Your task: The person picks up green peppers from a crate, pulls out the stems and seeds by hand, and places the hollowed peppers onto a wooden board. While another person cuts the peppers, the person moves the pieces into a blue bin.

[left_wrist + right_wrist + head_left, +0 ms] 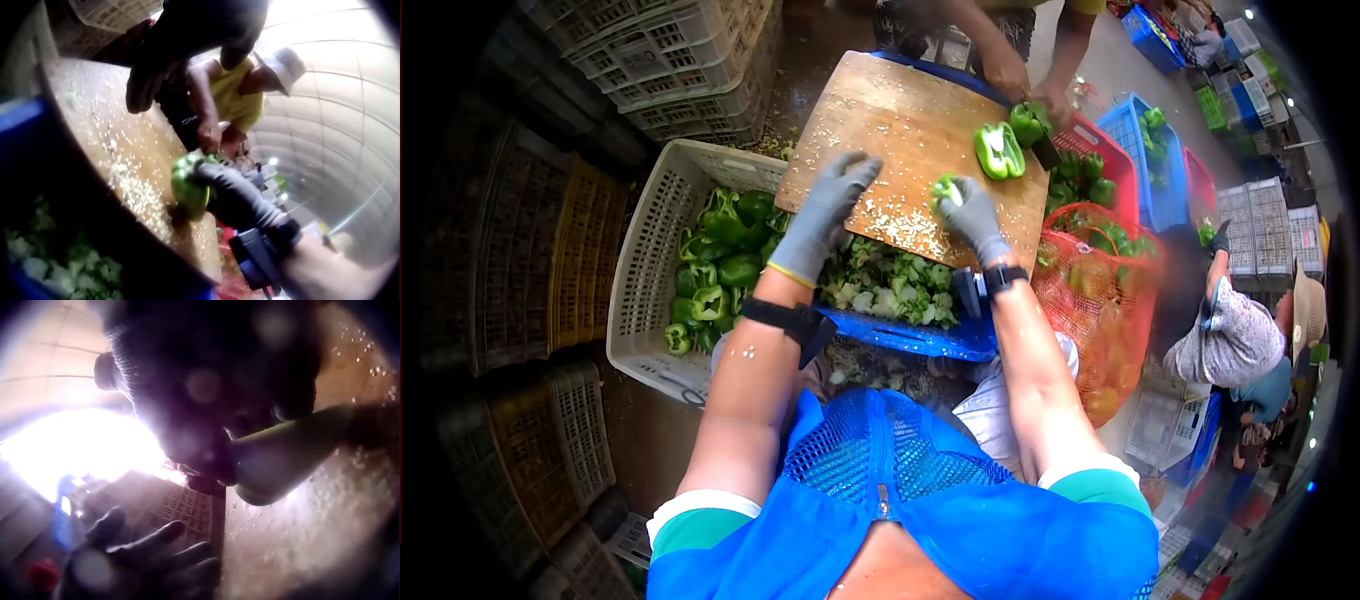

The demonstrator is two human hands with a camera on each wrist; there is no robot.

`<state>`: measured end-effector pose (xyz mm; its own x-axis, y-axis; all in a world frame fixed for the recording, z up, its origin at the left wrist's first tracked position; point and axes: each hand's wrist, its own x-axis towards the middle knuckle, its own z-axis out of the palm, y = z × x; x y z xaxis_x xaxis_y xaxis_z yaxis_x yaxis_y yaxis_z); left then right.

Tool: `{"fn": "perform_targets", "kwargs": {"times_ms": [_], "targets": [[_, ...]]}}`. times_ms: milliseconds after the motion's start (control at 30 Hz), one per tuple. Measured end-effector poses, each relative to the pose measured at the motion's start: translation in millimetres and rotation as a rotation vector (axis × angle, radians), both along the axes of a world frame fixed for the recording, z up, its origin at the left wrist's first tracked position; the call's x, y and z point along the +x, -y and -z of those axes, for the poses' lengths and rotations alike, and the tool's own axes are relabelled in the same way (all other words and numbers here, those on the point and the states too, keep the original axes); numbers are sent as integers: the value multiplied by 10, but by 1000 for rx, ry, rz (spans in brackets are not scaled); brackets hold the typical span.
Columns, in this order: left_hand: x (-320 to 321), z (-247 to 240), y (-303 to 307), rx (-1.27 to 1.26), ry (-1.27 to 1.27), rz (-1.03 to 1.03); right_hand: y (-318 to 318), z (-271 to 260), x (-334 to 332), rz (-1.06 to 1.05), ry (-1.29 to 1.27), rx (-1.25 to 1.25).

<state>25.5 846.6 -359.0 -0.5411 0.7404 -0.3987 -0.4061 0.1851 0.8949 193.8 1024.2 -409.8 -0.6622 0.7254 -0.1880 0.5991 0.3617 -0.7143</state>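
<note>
A wooden cutting board (pixel 900 130) strewn with pale pepper seeds lies under both gloved hands. My right hand (pixel 974 218) grips a green bell pepper piece (pixel 946 190) low over the board's near right part; its rounded green side (pixel 187 187) shows in the left wrist view. My left hand (pixel 832 205) hovers at the board's left edge, fingers spread and holding nothing, also visible as an open left hand (pixel 156 556) in the right wrist view. A cut bell pepper half (pixel 1000 152) rests farther back, cut face up. Beside it another person's hands (pixel 1055 100) hold a whole bell pepper (pixel 1030 123).
Below the board, a blue tub (pixel 940 340) contains pale green pepper trimmings (pixel 895 285). On the left stands a white crate (pixel 640 250) of emptied peppers (pixel 740 270). To the right are a red mesh bag (pixel 1100 320) and a red crate (pixel 1122 170) with peppers.
</note>
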Motion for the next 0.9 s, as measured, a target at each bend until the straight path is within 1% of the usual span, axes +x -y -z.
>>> {"fn": "perform_targets", "kwargs": {"times_ms": [33,67,100,167,200,233,267,300,367,400,500,533,633,667,700,733,767,833,900], "targets": [[85,-145,-16,-79,221,31,139,-25,-27,-69,-281,-235],[120,44,-125,-178,367,0,237,-89,-5,-121,-362,-403],[197,94,-154,-258,502,-10,417,-371,-2,-164,-440,-572],[256,430,-121,199,983,369,731,-864,18,-285,-480,-755],[336,395,-123,296,1059,342,796,-885,57,-318,-515,-871],[434,329,-127,395,1134,314,809,-964,84,-377,-458,-756],[495,290,-140,497,1208,279,813,-1066,117,-361,-464,-808],[508,298,-155,538,1188,296,813,-1129,137,-349,-467,-863],[508,345,-152,612,1146,325,805,-1069,135,-419,-417,-440],[491,196,-109,538,1061,270,809,-1029,152,-443,-388,-229],[420,52,-100,361,479,-12,908,-956,257,-244,-247,-71],[353,-109,-41,278,384,-47,891,-930,310,-182,-140,13],[25,-227,186,94,-592,-137,731,-931,472,-381,267,-129],[-62,-425,325,-220,-874,-67,637,-945,471,-618,302,-162],[-141,-571,447,-538,-1146,11,560,-889,480,-640,202,-216],[-224,-533,488,-810,-1162,67,362,-638,445,-591,90,-22],[-194,-599,534,-940,-1294,42,154,-402,343,-546,-23,169],[-203,-504,539,-825,-1337,-44,-14,-333,-30,-208,59,427],[-248,-328,455,-492,-1204,13,-112,-184,-315,-210,323,512]]}}
